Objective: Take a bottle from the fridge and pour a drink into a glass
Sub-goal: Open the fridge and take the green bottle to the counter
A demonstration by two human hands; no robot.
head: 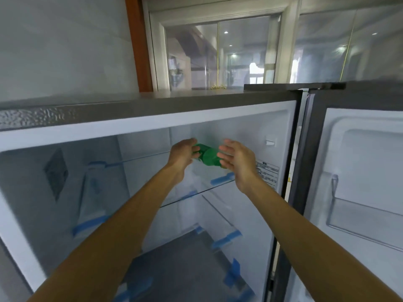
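Note:
A green bottle [208, 156] lies on its side on the upper glass shelf [197, 190] of the open fridge [152, 127], its bottom end toward me. My left hand [182, 154] is at the bottle's left side, fingers curled onto its far end. On the bottle's right my right hand [238, 159] has its fingers spread and straight, close to or touching the near end. No glass is in view.
The fridge door [357, 171] stands open at the right with clear door bins. Blue tape strips [226, 237] hold the shelves and drawers below. Above the fridge top is a glass partition [218, 55] and a white wall at left.

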